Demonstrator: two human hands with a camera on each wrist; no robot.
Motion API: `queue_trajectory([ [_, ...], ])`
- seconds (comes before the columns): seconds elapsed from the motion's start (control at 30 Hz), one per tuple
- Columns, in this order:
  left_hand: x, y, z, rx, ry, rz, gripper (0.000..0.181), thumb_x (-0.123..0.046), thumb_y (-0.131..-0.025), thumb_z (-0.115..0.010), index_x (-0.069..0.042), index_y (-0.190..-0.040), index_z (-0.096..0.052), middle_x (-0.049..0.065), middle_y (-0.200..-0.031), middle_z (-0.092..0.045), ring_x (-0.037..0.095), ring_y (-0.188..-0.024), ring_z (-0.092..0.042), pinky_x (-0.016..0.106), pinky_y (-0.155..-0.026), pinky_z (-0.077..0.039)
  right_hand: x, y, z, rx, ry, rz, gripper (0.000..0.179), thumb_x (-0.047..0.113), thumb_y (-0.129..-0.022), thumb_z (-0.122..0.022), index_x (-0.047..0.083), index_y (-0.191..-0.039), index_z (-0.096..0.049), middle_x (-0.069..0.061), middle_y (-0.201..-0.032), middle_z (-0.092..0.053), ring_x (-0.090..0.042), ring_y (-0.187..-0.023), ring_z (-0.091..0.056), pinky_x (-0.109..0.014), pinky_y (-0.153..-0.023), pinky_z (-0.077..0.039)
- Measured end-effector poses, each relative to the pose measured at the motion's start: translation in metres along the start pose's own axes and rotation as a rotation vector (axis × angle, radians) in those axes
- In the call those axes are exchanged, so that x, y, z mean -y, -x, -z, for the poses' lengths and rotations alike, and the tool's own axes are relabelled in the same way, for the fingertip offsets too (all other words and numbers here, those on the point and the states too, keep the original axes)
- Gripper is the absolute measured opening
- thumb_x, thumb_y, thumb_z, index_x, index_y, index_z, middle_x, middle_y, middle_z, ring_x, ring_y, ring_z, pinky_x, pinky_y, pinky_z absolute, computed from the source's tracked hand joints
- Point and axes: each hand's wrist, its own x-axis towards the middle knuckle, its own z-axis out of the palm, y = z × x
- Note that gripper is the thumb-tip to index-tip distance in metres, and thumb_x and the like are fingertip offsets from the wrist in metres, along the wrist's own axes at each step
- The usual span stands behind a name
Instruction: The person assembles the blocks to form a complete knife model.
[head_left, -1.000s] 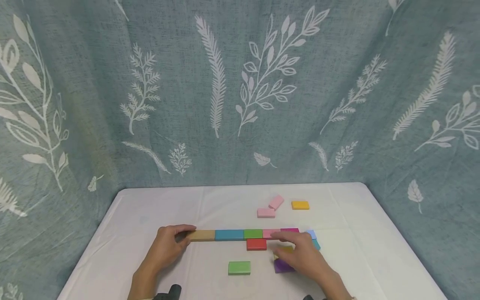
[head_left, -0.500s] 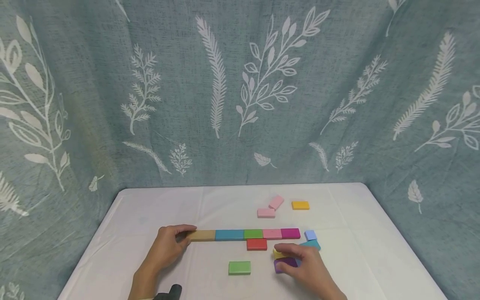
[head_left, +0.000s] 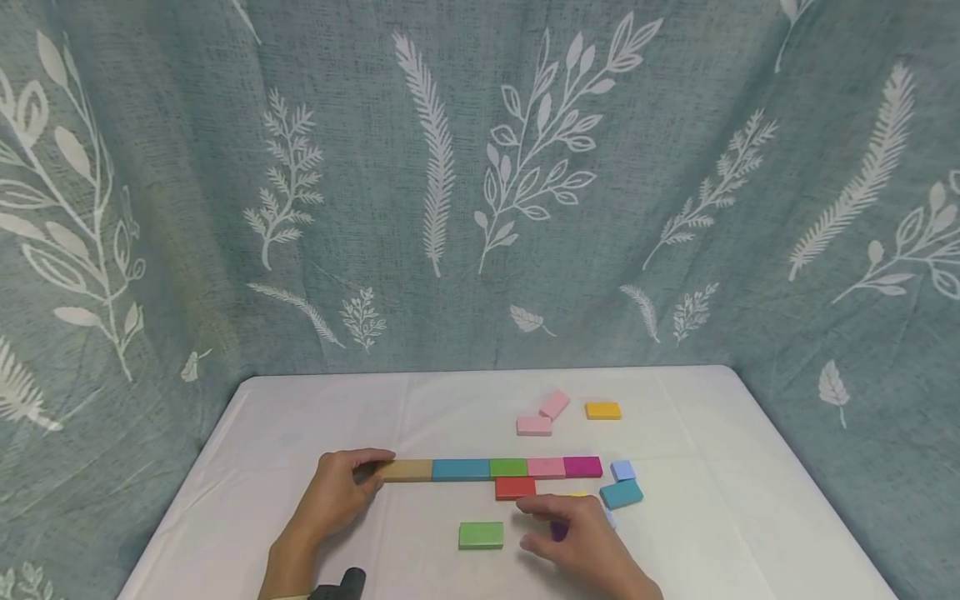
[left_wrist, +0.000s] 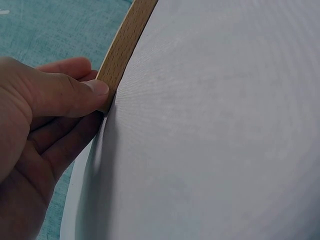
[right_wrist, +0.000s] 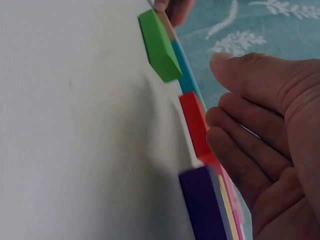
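My left hand [head_left: 337, 496] pinches the left end of a tan wooden block [head_left: 408, 471] between thumb and fingers, also seen in the left wrist view. That block starts a straight row that continues with a blue block [head_left: 461, 470], a green block [head_left: 507, 467], a pink block [head_left: 545, 467] and a magenta block [head_left: 582, 467]. A red block [head_left: 515, 488] lies against the row's near side. Holding nothing, my right hand [head_left: 577, 537] hovers with relaxed fingers beside a loose green block [head_left: 481, 536]. It partly covers a purple block [right_wrist: 204, 202] and a yellow one.
Behind the row lie two light pink blocks [head_left: 534, 427] and an orange-yellow block [head_left: 603, 411]. To the right are a small light blue block [head_left: 622, 471] and a teal block [head_left: 622, 494]. A patterned curtain [head_left: 465, 208] hangs around the white table [head_left: 315, 408].
My right hand has drawn back from the row's pink and magenta blocks, moving toward me and then left toward the loose green block. My left hand stays at the tan block.
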Motion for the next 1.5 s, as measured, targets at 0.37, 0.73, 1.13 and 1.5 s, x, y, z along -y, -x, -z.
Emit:
queue_trajectory([
  [0.37, 0.001, 0.0, 0.0, 0.0, 0.0, -0.003, 0.035, 0.006, -0.09, -0.08, -0.009, -0.121, -0.082, 0.011, -0.124, -0.082, 0.038, -0.126, -0.075, 0.059, -0.114, -0.057, 0.012, -0.013, -0.022, 0.125, 0.047, -0.062, 0.041, 0.025, -0.094, -0.087, 0.03, -0.133, -0.079, 0.022, -0.126, -0.078, 0.0, -0.115, -0.068, -0.036, -0.111, -0.061],
  [0.73, 0.0, 0.0, 0.0, 0.001, 0.0, 0.0, 0.034, 0.006, -0.09, -0.08, -0.009, -0.121, -0.082, 0.012, -0.124, -0.082, 0.038, -0.126, -0.075, 0.059, -0.114, -0.058, 0.021, -0.026, -0.031, 0.078, 0.158, 0.078, 0.032, 0.015, -0.098, -0.081, 0.024, -0.129, -0.082, 0.019, -0.118, -0.081, 0.005, -0.103, -0.07, -0.028, -0.101, -0.064],
  [1.13, 0.0, -0.001, 0.0, 0.003, 0.004, 0.025, 0.034, 0.005, -0.09, -0.08, -0.01, -0.12, -0.083, 0.01, -0.124, -0.082, 0.038, -0.128, -0.074, 0.061, -0.115, -0.056, 0.033, -0.059, -0.022, 0.045, 0.232, 0.028, 0.032, 0.016, -0.099, -0.082, 0.023, -0.13, -0.081, 0.013, -0.116, -0.08, 0.0, -0.093, -0.062, -0.022, -0.093, -0.063],
  [1.5, 0.002, -0.002, 0.001, 0.009, 0.016, 0.015, 0.034, 0.005, -0.091, -0.08, -0.01, -0.121, -0.083, 0.01, -0.124, -0.082, 0.038, -0.128, -0.074, 0.06, -0.115, -0.056, 0.029, -0.064, -0.025, 0.025, 0.319, 0.055, 0.03, 0.014, -0.1, -0.082, 0.02, -0.129, -0.081, 0.009, -0.121, -0.082, -0.004, -0.101, -0.068, -0.037, -0.105, -0.065],
])
